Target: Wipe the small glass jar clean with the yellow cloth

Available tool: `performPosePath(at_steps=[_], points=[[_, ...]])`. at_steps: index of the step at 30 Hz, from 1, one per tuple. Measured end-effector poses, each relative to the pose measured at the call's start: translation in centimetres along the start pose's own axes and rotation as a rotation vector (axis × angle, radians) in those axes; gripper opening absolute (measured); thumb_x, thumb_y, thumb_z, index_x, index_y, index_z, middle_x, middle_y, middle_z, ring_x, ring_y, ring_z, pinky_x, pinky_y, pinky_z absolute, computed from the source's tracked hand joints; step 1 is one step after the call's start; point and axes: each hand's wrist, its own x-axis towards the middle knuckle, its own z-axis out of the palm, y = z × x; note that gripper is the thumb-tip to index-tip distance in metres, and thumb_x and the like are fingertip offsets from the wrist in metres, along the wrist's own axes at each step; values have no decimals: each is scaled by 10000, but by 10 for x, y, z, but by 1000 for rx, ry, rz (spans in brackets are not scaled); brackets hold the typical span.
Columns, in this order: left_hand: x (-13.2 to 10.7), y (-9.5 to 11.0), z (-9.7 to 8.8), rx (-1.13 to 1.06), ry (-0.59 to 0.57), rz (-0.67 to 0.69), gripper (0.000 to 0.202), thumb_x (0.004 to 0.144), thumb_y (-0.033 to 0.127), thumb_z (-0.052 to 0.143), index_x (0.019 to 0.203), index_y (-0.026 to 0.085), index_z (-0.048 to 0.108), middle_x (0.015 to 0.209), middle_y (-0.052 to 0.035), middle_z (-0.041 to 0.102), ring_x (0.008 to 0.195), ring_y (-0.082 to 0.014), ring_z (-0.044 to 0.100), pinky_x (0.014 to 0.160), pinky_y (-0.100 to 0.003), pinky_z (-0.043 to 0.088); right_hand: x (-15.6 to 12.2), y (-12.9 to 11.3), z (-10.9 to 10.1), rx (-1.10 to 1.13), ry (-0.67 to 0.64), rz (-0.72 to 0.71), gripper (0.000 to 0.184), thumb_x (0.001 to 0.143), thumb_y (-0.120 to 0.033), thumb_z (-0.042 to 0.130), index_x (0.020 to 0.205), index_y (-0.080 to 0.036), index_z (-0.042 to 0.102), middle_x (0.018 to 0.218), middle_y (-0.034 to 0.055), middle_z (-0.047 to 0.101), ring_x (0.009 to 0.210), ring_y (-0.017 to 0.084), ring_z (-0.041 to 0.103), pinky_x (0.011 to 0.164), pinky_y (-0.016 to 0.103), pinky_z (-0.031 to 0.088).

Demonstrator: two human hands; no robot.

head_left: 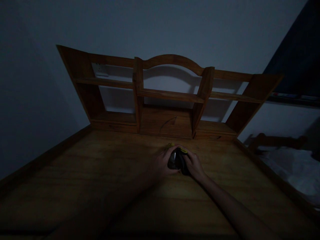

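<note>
Both hands meet over the middle of the wooden desktop, in dim light. My left hand (163,163) is closed around the left side of a dark, glossy, rounded object (174,160) with a bright streak of reflection; its kind is not clear. Against the object's right side my right hand (196,165) presses a dark, soft-looking piece with a yellow edge (184,163), perhaps a cloth. Another bit of yellow shows above my left fingers. Some fingertips are hidden behind the object. Whether it touches the desktop (120,160), I cannot tell.
At the back of the desk rises a wooden shelf unit (172,96) with an arched top and low drawers. A wall socket (101,70) shows through its left opening. Raised edges run along both sides of the desk. White bedding (295,166) lies beyond the right edge.
</note>
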Motion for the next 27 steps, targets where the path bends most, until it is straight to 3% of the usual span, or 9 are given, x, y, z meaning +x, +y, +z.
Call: performPosePath(at_steps=[7,19,27], points=[[1,1,-2,-18,0,-35,920,657,337,796,1437,301,309,1362,-58,541,1225,-255,543,1039,-401,443,1,-9,0,-45,-57,-13,412,983,-272,413,1386,-251,496,1308,51,602,1211,229,561,1043,387,444],[2,-2,1,-17,-2,-49,904,660,364,796,1428,272,328,1381,-77,526,1224,-272,544,1014,-417,464,3,-7,3,35,-14,54,362,941,-314,491,1286,-250,581,1264,47,625,1186,242,569,1050,413,421],[1,-1,-2,-24,-6,-17,877,677,382,779,1425,283,333,1365,-71,538,1210,-270,553,1020,-420,464,3,-12,4,30,-27,49,378,920,-242,492,1288,-250,576,1263,40,622,1181,224,569,1049,388,418]])
